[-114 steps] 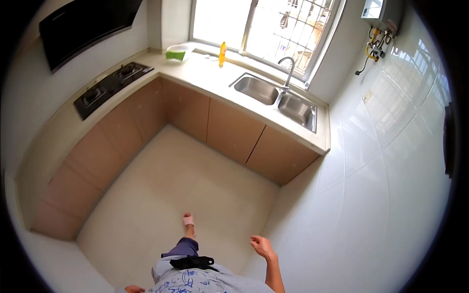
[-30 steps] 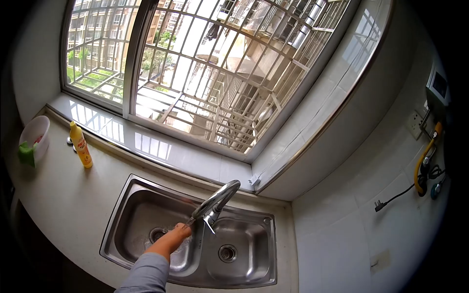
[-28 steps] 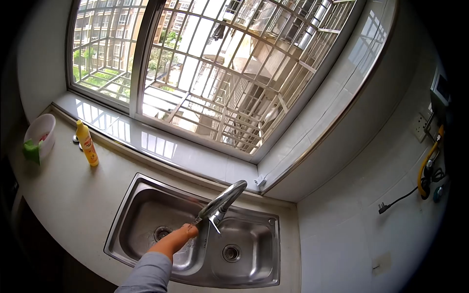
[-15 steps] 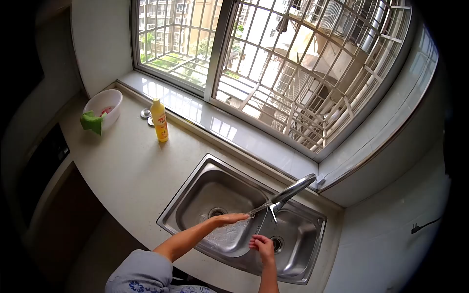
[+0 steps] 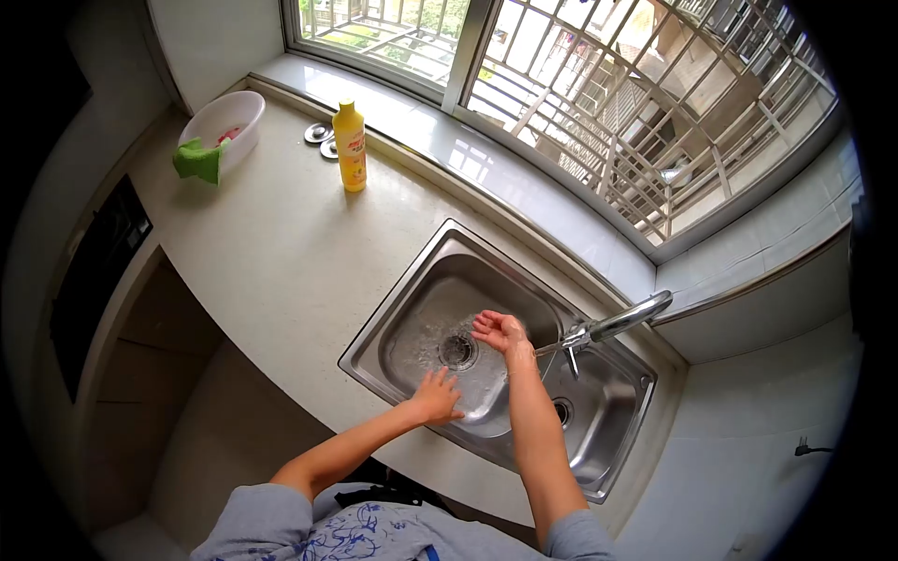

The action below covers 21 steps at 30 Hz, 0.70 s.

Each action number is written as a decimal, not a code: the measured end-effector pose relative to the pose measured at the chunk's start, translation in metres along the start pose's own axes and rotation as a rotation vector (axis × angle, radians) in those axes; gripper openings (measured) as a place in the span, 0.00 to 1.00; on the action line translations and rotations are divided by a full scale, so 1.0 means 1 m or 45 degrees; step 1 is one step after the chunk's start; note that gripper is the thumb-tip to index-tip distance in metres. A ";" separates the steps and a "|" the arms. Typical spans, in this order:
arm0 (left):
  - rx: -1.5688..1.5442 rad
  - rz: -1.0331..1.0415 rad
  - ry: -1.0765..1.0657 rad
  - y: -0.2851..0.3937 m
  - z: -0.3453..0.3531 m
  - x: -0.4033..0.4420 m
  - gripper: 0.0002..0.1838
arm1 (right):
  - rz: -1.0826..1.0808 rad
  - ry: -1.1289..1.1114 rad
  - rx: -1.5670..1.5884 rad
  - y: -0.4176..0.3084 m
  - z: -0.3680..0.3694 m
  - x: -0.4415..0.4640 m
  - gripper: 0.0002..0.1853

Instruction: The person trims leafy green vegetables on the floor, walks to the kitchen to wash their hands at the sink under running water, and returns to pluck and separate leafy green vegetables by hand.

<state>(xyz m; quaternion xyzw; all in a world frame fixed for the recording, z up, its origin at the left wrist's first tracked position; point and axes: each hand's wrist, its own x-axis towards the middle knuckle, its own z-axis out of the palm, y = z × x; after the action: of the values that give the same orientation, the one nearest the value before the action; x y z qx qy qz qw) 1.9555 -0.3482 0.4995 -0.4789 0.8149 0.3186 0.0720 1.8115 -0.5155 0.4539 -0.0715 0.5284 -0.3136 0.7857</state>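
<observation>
Water runs from the chrome faucet (image 5: 629, 320) onto the wrist of my right hand (image 5: 501, 330). That hand is above the larger basin of the steel sink (image 5: 398, 351), its fingers loosely curled and apart, holding nothing. My left hand (image 5: 437, 398) is over the near edge of the same basin, fingers spread and empty. Between and beyond the hands, water splashes around the drain (image 5: 457, 351). The smaller basin (image 5: 608, 421), with its own drain, lies to the right, partly hidden by my right forearm.
A yellow bottle (image 5: 351, 148) stands on the counter (image 5: 281, 252) beside two round metal drain covers (image 5: 319, 134). At the far left is a white basin (image 5: 245, 122) with a green cloth (image 5: 196, 161) over its rim. A barred window runs behind the sink; a plug hangs at right.
My right hand has moved up and left from the smaller basin into the water stream. My left hand has drawn back from the stream toward the near edge. The view has tilted down.
</observation>
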 end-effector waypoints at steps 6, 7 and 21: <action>-0.054 -0.023 -0.084 -0.007 -0.019 -0.020 0.30 | 0.155 -0.075 -0.836 -0.018 0.015 -0.006 0.16; -0.059 -0.029 -0.084 -0.009 -0.021 -0.019 0.30 | 0.052 -0.128 -1.024 -0.021 0.001 0.000 0.13; -2.423 -0.456 0.043 0.006 -0.037 0.111 0.39 | 0.083 0.087 -1.496 -0.029 -0.026 -0.031 0.09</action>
<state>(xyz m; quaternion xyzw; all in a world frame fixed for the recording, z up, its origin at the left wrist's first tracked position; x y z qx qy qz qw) 1.8986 -0.4488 0.4843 -0.4584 0.1317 0.8225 -0.3099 1.7695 -0.5153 0.4795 -0.4685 0.6405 0.0539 0.6060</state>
